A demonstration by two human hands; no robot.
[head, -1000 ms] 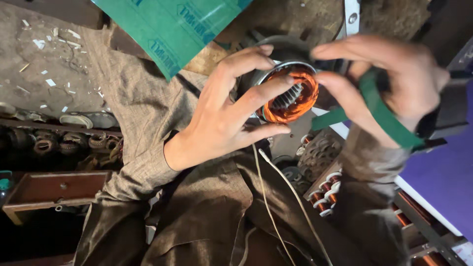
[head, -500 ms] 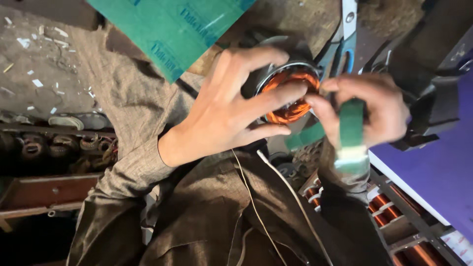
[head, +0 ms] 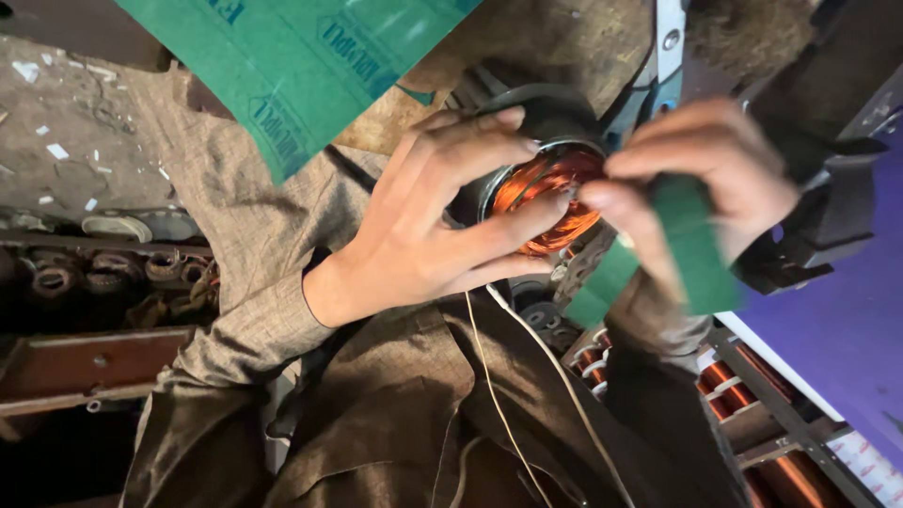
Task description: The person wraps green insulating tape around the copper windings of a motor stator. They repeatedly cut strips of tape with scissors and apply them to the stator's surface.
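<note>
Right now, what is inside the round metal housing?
Inside the round metal housing sit orange copper windings. The left hand fingers and right hand with green strip cover the core.

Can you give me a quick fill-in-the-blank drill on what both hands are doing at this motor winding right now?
1. The left hand grips the round stator wound with ____-coloured wire.
2. The right hand pinches a strip of ____ paper.
3. A large sheet of the same colour lies at the ____ left of the view.

Missing words: copper; green; upper
</note>
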